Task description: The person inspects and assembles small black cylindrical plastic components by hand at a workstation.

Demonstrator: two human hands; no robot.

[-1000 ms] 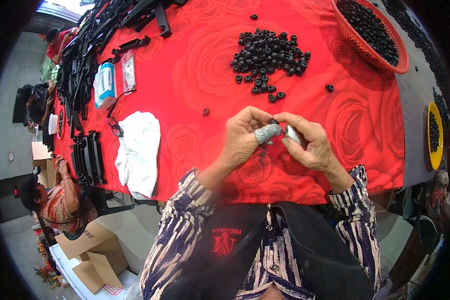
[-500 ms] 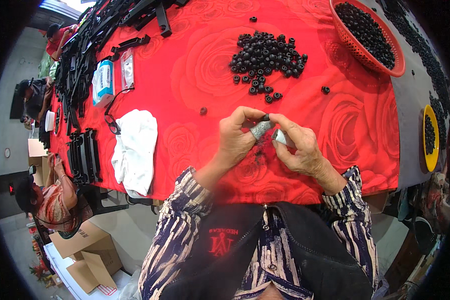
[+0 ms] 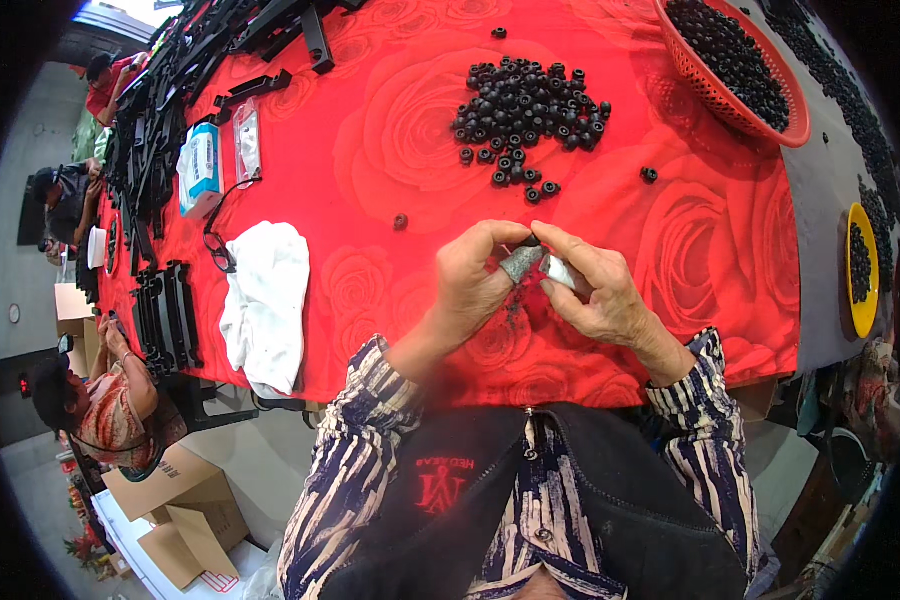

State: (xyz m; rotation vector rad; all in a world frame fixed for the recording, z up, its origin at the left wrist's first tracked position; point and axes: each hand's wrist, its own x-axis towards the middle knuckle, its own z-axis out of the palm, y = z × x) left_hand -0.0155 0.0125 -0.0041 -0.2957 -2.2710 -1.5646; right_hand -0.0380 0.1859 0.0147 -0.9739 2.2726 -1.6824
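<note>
Above the red rose-patterned tablecloth (image 3: 370, 330), my two hands meet at a small black round part (image 3: 531, 241). My left hand (image 3: 467, 278) pinches it with the fingertips; a grey, worn-looking wrap (image 3: 520, 264) covers the thumb. Right beside it, my right hand (image 3: 605, 290) is closed, its index fingertip at the same part. Something white (image 3: 558, 270), a wrap or a small tool, shows between that hand's thumb and fingers; I cannot tell which. Dark crumbs are scattered on the cloth beneath. Farther off lies a pile of small black round parts (image 3: 530, 105).
A red basket (image 3: 705, 105) of black parts stands far right, a yellow dish (image 3: 860, 330) at the right edge. To the left are a white cloth (image 3: 265, 300), a tissue pack (image 3: 200, 165) and many long black pieces (image 3: 160, 150). Several people sit along the left side.
Both hands remain together at the small part, with slight finger shifts. The right hand's white item sits a little closer to the left thumb. The whole view has shifted slightly.
</note>
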